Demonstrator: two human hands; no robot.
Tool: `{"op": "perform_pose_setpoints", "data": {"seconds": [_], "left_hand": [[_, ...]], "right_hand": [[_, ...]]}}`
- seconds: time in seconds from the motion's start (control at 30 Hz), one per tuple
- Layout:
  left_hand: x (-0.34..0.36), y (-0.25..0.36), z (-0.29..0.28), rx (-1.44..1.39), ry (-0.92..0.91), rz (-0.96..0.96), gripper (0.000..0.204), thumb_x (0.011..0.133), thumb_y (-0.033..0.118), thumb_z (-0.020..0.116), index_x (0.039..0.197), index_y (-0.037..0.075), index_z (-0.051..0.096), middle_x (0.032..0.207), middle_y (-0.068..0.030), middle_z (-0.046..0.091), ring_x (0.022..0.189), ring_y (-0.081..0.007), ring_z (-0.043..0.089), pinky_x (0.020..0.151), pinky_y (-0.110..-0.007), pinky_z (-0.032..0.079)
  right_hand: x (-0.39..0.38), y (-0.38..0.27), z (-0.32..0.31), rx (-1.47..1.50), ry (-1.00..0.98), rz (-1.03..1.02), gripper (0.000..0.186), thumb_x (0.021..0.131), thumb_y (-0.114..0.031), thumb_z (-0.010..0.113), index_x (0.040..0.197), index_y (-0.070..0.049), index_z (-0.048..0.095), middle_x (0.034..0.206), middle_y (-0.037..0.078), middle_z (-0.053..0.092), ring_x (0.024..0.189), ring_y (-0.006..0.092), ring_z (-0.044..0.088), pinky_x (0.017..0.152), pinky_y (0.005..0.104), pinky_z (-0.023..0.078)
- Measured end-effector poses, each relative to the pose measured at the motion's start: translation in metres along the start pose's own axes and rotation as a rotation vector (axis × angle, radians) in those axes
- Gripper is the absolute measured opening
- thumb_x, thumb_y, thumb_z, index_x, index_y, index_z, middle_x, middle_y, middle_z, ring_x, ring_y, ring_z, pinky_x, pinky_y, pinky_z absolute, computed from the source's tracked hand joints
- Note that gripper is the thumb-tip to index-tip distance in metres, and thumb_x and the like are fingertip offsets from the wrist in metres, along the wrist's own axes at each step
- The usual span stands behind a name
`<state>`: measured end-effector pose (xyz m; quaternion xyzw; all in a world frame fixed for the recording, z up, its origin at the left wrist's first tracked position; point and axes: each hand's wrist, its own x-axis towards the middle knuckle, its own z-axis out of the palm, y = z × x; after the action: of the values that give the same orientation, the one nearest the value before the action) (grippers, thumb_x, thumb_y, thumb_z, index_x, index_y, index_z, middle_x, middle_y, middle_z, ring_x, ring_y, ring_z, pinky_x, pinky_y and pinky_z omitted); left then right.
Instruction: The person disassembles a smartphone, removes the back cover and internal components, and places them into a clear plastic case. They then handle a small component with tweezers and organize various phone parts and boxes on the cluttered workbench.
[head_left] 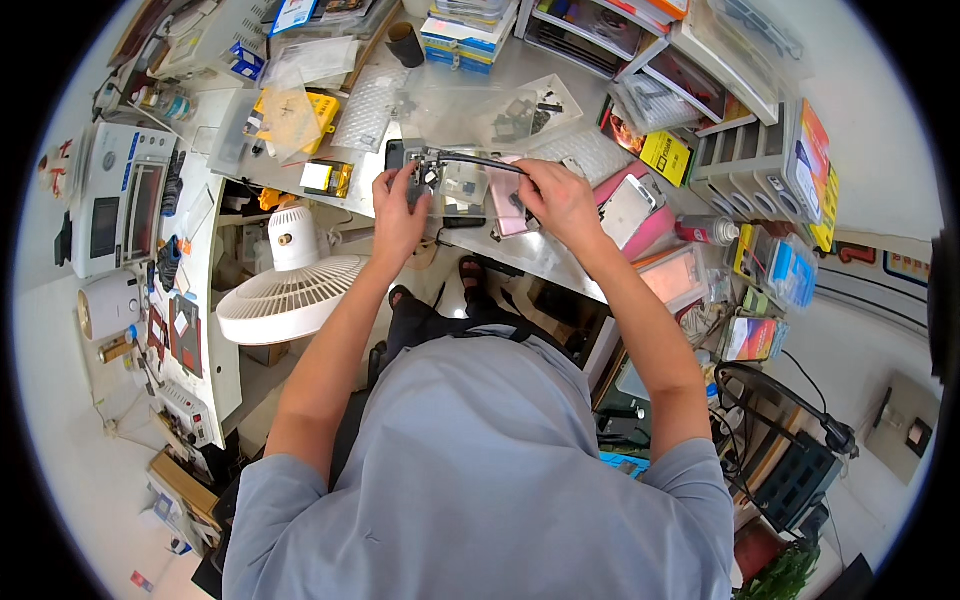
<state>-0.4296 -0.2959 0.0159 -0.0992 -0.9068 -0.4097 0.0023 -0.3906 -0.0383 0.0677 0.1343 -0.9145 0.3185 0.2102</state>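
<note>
My right hand (pixel 562 203) is closed round the near end of a long, thin black tool (pixel 478 160). Its far end reaches left to a cluster of small dark and metallic parts (pixel 431 175). Beside that cluster, my left hand (pixel 398 215) has its fingers bent and drawn together; what they grip is too small to tell. A translucent plastic sheet or box (pixel 465 112) lies just beyond the hands. Under and between them are dark phone-like pieces, one of them a black slab (pixel 463 222) at the table's front edge, and a pale pink flat piece (pixel 507 205).
A white phone (pixel 630 212) lies on a pink pad to the right, near a spray can (pixel 706 230). Bubble wrap (pixel 368 108) and a yellow package (pixel 318 122) are at the left. A white fan (pixel 290 285) stands left of my legs. Grey drawers (pixel 752 172) rise at the right.
</note>
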Motion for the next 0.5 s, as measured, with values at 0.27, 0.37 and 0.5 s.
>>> {"op": "perform_pose_setpoints", "data": {"seconds": [0.27,0.37,0.5], "left_hand": [[0.004,-0.005,0.005,0.087,0.0,0.048,0.057,0.075,0.01,0.072,0.13,0.012,0.055,0.133,-0.0233,0.038,0.121,-0.0397,0.042,0.102,-0.045,0.037],[0.005,0.008,0.003,0.037,-0.047,0.024,0.055,0.072,0.011,0.075,0.125,0.015,0.06,0.138,-0.0252,0.034,0.124,-0.0422,0.038,0.104,-0.046,0.035],[0.008,0.012,0.007,0.191,-0.025,0.18,0.05,0.068,0.013,0.08,0.116,0.017,0.066,0.145,-0.0268,0.028,0.128,-0.0458,0.031,0.107,-0.048,0.031]], "right_hand": [[-0.001,-0.006,-0.002,0.035,0.024,0.069,0.019,0.08,-0.006,0.063,0.099,-0.005,0.063,0.086,0.012,0.067,0.076,0.0287,0.066,0.065,0.0379,0.053],[-0.001,-0.007,-0.002,0.039,0.034,0.092,0.019,0.08,-0.005,0.063,0.099,-0.005,0.063,0.085,0.012,0.067,0.075,0.0289,0.066,0.065,0.0378,0.053],[-0.001,-0.007,-0.002,0.047,0.043,0.114,0.02,0.08,-0.006,0.063,0.099,-0.004,0.064,0.086,0.012,0.068,0.076,0.0289,0.066,0.066,0.0373,0.053]]}}
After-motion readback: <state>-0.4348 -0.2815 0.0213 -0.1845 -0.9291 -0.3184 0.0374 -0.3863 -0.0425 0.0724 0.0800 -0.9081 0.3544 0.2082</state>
